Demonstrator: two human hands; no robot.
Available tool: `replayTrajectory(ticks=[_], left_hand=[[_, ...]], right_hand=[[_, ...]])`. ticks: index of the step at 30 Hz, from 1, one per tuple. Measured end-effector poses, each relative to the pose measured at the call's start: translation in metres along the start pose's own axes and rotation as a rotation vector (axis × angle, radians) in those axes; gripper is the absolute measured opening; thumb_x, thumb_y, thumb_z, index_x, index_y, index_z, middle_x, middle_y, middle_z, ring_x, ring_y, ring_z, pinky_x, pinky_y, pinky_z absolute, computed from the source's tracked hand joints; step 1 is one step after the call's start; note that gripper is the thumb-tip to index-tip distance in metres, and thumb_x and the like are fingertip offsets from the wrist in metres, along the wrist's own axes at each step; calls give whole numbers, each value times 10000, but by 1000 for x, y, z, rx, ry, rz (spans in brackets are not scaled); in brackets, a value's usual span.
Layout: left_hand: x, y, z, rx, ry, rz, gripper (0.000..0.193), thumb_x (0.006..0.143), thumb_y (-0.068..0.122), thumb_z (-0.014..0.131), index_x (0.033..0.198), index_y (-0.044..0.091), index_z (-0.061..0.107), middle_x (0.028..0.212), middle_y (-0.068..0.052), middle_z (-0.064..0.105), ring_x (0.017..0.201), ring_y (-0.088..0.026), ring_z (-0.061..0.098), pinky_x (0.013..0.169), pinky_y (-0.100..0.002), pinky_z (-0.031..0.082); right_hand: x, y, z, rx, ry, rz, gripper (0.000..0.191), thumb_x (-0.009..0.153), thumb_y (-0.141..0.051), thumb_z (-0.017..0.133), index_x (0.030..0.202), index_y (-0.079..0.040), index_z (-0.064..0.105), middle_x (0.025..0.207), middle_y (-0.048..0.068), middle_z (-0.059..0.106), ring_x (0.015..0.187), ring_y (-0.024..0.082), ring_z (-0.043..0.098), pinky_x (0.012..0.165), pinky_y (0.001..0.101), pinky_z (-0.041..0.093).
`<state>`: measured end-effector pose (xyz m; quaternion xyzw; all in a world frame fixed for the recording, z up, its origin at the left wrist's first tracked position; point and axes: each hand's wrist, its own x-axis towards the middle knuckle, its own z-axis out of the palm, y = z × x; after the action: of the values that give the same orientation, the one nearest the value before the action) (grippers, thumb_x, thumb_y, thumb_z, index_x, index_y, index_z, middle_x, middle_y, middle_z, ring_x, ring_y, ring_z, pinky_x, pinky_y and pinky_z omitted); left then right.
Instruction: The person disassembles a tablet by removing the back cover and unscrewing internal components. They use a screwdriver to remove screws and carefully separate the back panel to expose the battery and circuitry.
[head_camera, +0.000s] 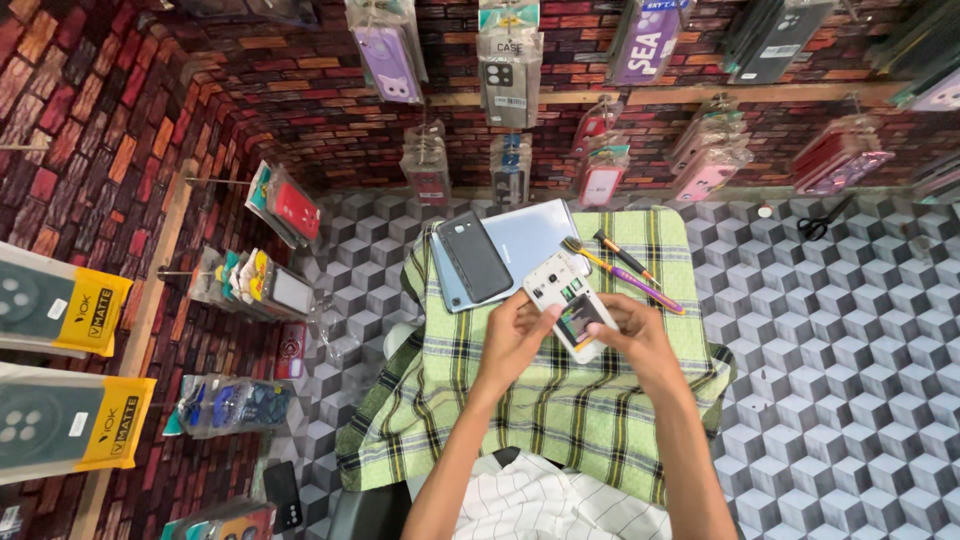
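Head view, looking straight down. Nearest: a white striped shirt (545, 505) at the bottom edge, both bare forearms reaching forward over a green plaid cloth (560, 410) draped on a small stand.

Left hand (515, 335): fingers curled, thumb and fingertips pinching the near-left edge of an opened phone (570, 303). Right hand (640, 335): cupped around the phone's right side, fingers closed on it from beneath as far as I can tell. The phone sits between both hands, just above the cloth, back cover off, white inner frame and internal parts exposed.

Progress, judged from the layout: the back is already removed; the insides look largely in place, so any work within is not visibly advanced.

Just beyond: a dark back cover (476, 257) lying on a pale blue tablet-like slab (530, 240). To the right, two thin tools (625, 272) on the cloth, untouched.

Farther: cube-patterned floor (830, 350), black scissors (823, 222), brick-pattern wall (330, 110) hung with packaged phone cases (510, 75).
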<state>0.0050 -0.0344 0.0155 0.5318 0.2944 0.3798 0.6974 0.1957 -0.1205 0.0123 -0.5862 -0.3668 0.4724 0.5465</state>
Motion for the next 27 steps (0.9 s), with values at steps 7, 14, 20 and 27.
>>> replayTrajectory(ticks=[7, 14, 20, 27], left_hand=[[3, 20, -32, 1187, 273, 185, 299, 927, 329, 709, 1093, 81, 730, 1129, -109, 726, 1098, -290, 653, 975, -454, 512], [1, 23, -44, 1314, 248, 426, 471, 869, 229, 756, 1285, 22, 675, 1468, -221, 500, 1401, -408, 388, 1162, -597, 259], [-1, 13, -46, 1311, 283, 492, 274, 942, 141, 695, 1190, 28, 725, 1358, -197, 652, 1338, -387, 555, 1083, -496, 464], [-7, 14, -43, 785, 513, 652, 225, 1049, 114, 596, 1208, 15, 720, 1198, -126, 755, 1151, -242, 730, 972, -370, 610]], right_hand=[[-5, -19, -23, -158, -39, 42, 436, 858, -81, 717, 1285, 0, 687, 1120, 71, 773, 1022, 167, 677, 928, 320, 500], [-2, -29, -8, -363, -86, -74, 392, 872, -92, 723, 1258, -25, 709, 1085, 53, 775, 962, 159, 666, 871, 299, 518], [-8, -41, 15, -789, 120, -283, 360, 797, -159, 805, 1150, -107, 757, 1069, 91, 710, 967, 300, 648, 840, 415, 507], [-12, -45, 21, -882, 182, -551, 427, 735, -178, 845, 1127, -56, 730, 1136, 136, 689, 1073, 361, 615, 916, 453, 478]])
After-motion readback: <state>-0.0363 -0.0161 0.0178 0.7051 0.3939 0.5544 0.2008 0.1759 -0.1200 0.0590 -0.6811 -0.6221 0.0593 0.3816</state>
